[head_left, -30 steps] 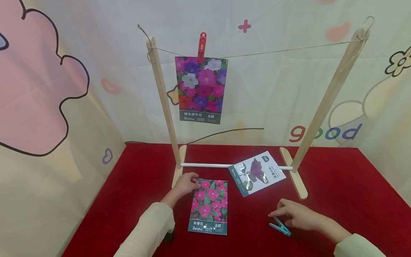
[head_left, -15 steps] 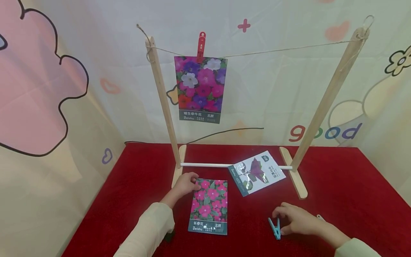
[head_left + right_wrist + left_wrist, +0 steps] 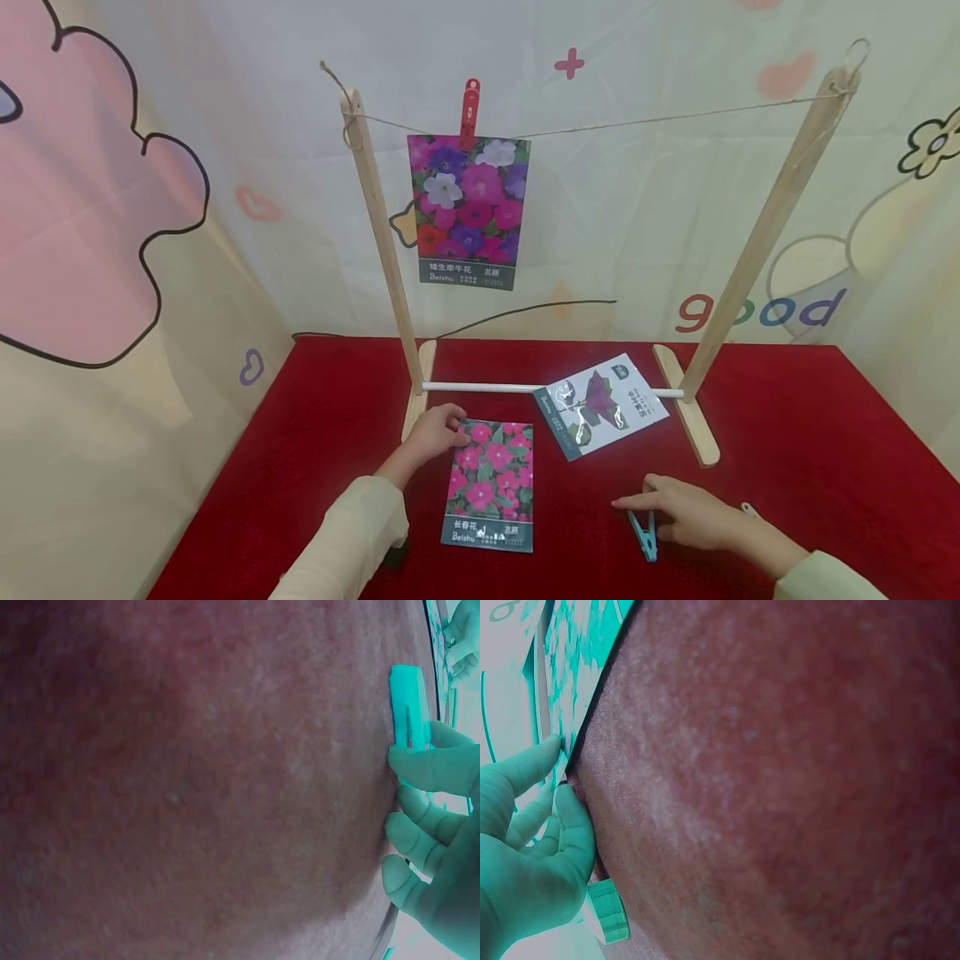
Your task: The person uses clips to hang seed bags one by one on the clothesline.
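My left hand [image 3: 431,433] pinches the top left corner of a seed packet [image 3: 491,487] with pink flowers, which lies on the red cloth; in the left wrist view thumb and finger meet at the packet's [image 3: 577,667] corner. On the right, my right hand [image 3: 693,515] is at a light blue clothespin [image 3: 645,540] lying on the cloth. Its index finger is stretched out past the clothespin's tips. The right wrist view has the thumb lying across the clothespin [image 3: 409,709].
A wooden frame [image 3: 772,225] carries a string [image 3: 660,121]. From it hangs a petunia packet [image 3: 480,212], held by a red clothespin [image 3: 469,117]. A white packet [image 3: 600,406] leans over the frame's bottom bar [image 3: 480,387]. A small pale object [image 3: 748,508] shows behind the right wrist.
The blue clothespin has turned and shifted slightly left under my right hand. The right index finger, bent half a second ago, is now straightened. My left hand has stayed at the packet corner.
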`<state>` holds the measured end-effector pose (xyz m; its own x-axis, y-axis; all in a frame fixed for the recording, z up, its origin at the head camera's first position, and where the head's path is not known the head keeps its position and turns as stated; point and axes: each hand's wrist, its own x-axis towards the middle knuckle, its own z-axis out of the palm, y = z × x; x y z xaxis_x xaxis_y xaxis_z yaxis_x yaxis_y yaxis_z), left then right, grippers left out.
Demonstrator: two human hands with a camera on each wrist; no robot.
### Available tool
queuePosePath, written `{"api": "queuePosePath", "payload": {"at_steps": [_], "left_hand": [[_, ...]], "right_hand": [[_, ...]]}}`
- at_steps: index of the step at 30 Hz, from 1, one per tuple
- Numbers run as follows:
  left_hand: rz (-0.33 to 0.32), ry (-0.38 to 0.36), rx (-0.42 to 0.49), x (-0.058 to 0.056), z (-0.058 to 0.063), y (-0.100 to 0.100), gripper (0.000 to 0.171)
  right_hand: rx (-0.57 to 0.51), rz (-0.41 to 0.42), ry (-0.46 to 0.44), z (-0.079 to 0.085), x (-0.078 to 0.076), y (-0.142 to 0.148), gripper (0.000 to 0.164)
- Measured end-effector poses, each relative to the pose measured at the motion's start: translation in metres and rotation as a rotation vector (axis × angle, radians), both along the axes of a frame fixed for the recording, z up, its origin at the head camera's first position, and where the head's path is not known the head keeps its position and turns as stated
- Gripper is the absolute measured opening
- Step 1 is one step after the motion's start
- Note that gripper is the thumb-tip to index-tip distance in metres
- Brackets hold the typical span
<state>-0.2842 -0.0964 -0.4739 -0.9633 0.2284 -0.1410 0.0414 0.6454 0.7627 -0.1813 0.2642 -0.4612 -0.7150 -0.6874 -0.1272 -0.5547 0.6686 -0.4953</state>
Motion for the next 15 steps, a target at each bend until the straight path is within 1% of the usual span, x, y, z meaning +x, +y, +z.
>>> {"api": "queuePosePath", "payload": {"at_steps": [5,9,15], "left_hand": [[-0.006,0.003,0.011,0.0006,0.0002,0.0002,0.035],[-0.004,0.001,0.018,0.0017,0.0012,0.0001,0.034],[0.002,-0.005,0.024,0.0015,0.0005,0.0001,0.034]], "right_hand": [[-0.017,0.015,0.007,-0.0033,-0.0003,0.0004,0.041],[-0.025,0.021,-0.025,-0.0046,-0.0011,0.0008,0.038],[-0.021,-0.004,-0.090,-0.0038,-0.0014,0.0008,0.037]]}}
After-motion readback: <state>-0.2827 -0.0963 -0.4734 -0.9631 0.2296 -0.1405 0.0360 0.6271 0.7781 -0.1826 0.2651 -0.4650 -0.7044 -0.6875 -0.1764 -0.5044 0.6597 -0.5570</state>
